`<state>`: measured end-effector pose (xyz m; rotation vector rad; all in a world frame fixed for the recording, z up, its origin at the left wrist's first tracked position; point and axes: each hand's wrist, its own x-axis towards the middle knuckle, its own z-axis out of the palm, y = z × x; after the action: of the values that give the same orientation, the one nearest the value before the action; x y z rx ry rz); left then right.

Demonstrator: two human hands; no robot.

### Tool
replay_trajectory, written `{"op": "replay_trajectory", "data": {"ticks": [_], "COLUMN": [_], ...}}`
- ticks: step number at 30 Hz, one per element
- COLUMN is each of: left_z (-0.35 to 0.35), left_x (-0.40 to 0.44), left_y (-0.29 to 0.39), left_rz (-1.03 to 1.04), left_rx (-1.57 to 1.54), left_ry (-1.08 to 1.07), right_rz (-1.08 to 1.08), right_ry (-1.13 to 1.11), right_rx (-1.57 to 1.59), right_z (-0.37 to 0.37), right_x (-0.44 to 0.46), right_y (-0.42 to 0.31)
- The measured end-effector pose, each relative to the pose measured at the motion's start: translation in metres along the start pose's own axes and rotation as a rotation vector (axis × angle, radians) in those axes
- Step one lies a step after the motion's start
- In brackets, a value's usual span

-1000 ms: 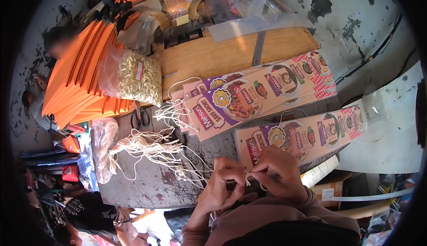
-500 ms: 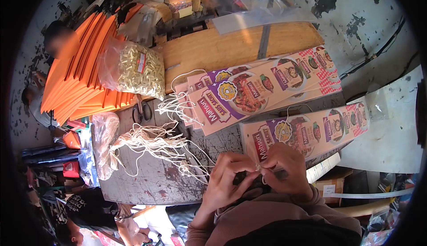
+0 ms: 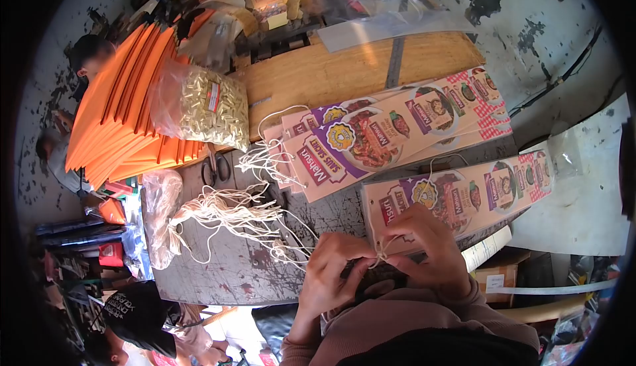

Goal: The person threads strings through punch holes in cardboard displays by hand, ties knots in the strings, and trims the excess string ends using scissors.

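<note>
At the table's near edge, my left hand [image 3: 334,268] and my right hand [image 3: 427,252] pinch a thin white string [image 3: 381,255] between thumbs and fingertips, at a small loop or knot. The string sits at the near-left corner of a printed cardboard sheet [image 3: 457,194] marked "Mahsun"; my right fingers partly cover that corner. Whether one sheet or a stack lies there I cannot tell. Farther back lies a fanned pile of matching printed sheets [image 3: 391,131], with white strings at its left end. Left of my hands spreads a loose bundle of cream strings [image 3: 228,212].
A clear bag of gold-coloured small pieces [image 3: 215,104] stands beside orange folded sheets [image 3: 122,114]. Dark-handled scissors [image 3: 216,167] lie near it. A plastic-wrapped bundle [image 3: 161,213] rests at the table's left edge. Other people are at the left, one in a black shirt [image 3: 139,316].
Both hands have shifted slightly left and down. My right fingers have drawn a bit back from the card, and the string's loop between the hands shows more clearly.
</note>
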<state>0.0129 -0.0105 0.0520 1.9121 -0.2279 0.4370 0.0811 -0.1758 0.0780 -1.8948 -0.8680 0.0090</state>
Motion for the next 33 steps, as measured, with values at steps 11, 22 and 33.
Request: {"op": "replay_trajectory", "data": {"ticks": [11,22,33], "left_z": [0.017,0.01,-0.009], "left_x": [-0.016,-0.019,-0.026], "left_y": [-0.004,-0.014,-0.019], "left_rz": [0.035,-0.1,-0.104], "left_rx": [-0.249,-0.786,-0.704], "left_ry": [0.109,0.437,0.544], "right_rz": [0.017,0.526,-0.073], "right_ry": [-0.059,0.32,1.172], "right_rx": [0.268,1.056,0.711], "right_z": [0.009,0.012,-0.046], "right_x": [-0.012,-0.015,0.003], "right_y": [0.011,0.025,0.052]}}
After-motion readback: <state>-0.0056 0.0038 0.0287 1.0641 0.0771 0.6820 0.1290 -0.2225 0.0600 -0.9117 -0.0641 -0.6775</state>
